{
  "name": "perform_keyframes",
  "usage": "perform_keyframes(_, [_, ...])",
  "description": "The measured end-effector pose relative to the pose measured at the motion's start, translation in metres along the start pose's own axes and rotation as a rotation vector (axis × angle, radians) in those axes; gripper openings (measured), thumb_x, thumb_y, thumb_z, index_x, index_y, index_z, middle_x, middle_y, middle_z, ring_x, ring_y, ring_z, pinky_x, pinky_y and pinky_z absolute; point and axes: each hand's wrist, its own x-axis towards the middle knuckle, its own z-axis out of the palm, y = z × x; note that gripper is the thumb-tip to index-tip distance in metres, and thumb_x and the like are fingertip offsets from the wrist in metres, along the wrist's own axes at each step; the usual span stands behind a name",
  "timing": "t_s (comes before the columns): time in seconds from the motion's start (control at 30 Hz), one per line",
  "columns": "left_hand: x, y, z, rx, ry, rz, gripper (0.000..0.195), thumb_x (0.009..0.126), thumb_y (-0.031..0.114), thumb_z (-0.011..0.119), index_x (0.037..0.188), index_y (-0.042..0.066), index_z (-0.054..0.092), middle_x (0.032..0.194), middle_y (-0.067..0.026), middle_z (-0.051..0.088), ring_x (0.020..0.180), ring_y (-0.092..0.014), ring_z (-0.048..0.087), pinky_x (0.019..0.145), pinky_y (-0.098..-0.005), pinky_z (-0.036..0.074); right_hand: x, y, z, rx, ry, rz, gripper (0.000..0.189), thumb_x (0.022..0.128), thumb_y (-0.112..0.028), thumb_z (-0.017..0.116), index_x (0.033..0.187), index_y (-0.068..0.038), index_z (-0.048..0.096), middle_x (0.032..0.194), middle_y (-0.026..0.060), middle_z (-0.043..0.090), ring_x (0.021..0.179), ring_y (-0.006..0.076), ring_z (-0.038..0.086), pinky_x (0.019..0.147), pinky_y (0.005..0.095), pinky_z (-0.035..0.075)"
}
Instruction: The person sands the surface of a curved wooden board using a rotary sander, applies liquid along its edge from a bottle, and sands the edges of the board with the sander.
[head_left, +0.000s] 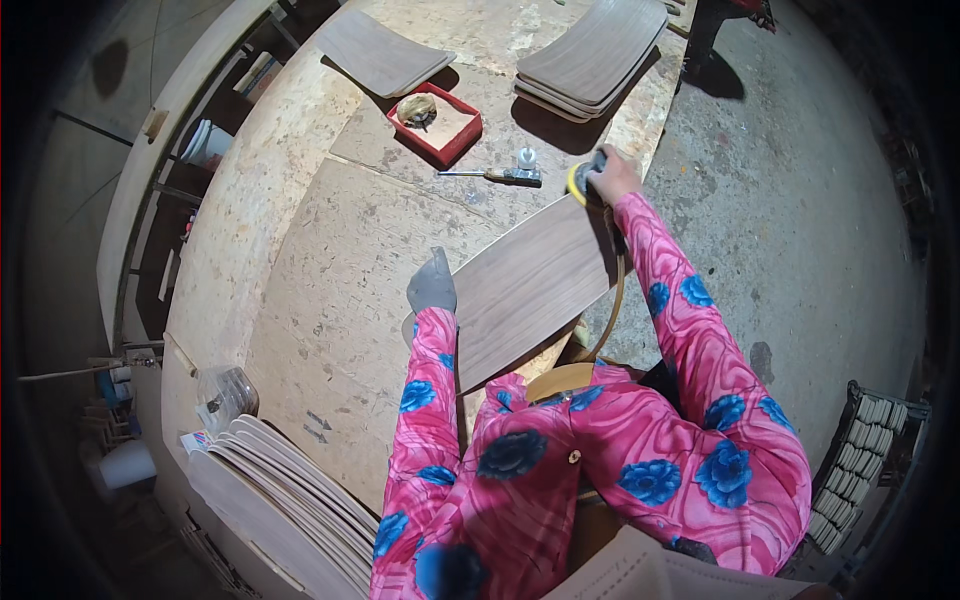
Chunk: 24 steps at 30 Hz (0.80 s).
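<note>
A curved plywood panel (536, 289) lies slantwise at the table edge before me. My right hand (616, 176) grips a round sander (581, 182) with a yellow pad rim, tilted at the panel's far end; whether the pad touches the wood cannot be told. From the sander a brownish hose (616, 307) hangs down past the table edge. My left hand (433, 285), in a grey glove, rests at the panel's left end, its fingers partly hidden. Beyond the panel lie a screwdriver-like tool (499, 175) and a small white round part (526, 158).
A red box (459, 142) holds a roll of tape or similar. Stacks of curved panels stand at the far left (382, 56) and far right (592, 56); more panels (277, 502) stand near left, beside a clear plastic container (227, 397). A loaded rack (859, 465) stands right.
</note>
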Motion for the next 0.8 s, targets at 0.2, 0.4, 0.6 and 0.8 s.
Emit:
perform_keyframes(0.2, [0.0, 0.001, -0.002, -0.127, -0.07, -0.11, 0.027, 0.095, 0.021, 0.037, 0.113, 0.01, 0.054, 0.086, -0.0135, 0.064, 0.078, -0.032, 0.063, 0.068, -0.0423, 0.049, -0.055, -0.037, -0.013, 0.052, -0.105, -0.369, 0.052, 0.071, -0.03, 0.066, 0.12, -0.026, 0.051, 0.103, 0.0255, 0.05, 0.083, 0.0427, 0.061, 0.078, 0.0446, 0.052])
perform_keyframes(0.4, [-0.001, 0.0, -0.001, -0.151, 0.084, -0.02, 0.048, 0.097, 0.038, 0.025, 0.095, 0.005, 0.061, 0.082, -0.0176, 0.063, 0.079, -0.037, 0.06, 0.071, -0.0438, 0.046, 0.0, -0.007, -0.005, 0.017, -0.016, -0.099, 0.052, 0.071, -0.029, 0.066, 0.12, -0.027, 0.051, 0.105, 0.0236, 0.055, 0.095, 0.0405, 0.059, 0.082, 0.0441, 0.05])
perform_keyframes(0.6, [0.002, -0.001, 0.003, -0.228, 0.024, -0.121, 0.052, 0.096, 0.042, 0.027, 0.089, 0.006, 0.063, 0.079, -0.0164, 0.064, 0.076, -0.035, 0.061, 0.07, -0.0439, 0.045, 0.015, 0.025, -0.004, -0.014, 0.069, 0.022, 0.053, 0.07, -0.029, 0.066, 0.121, -0.026, 0.052, 0.107, 0.0235, 0.056, 0.095, 0.0393, 0.059, 0.084, 0.0426, 0.05])
perform_keyframes(0.8, [-0.001, 0.0, 0.002, -0.28, 0.152, -0.086, 0.061, 0.093, 0.051, 0.028, 0.077, 0.004, 0.064, 0.078, -0.019, 0.063, 0.076, -0.036, 0.06, 0.071, -0.0449, 0.044, -0.073, -0.022, -0.017, 0.131, -0.046, -0.301, 0.051, 0.069, -0.024, 0.067, 0.119, -0.027, 0.053, 0.103, 0.0233, 0.051, 0.086, 0.0414, 0.059, 0.077, 0.0445, 0.051])
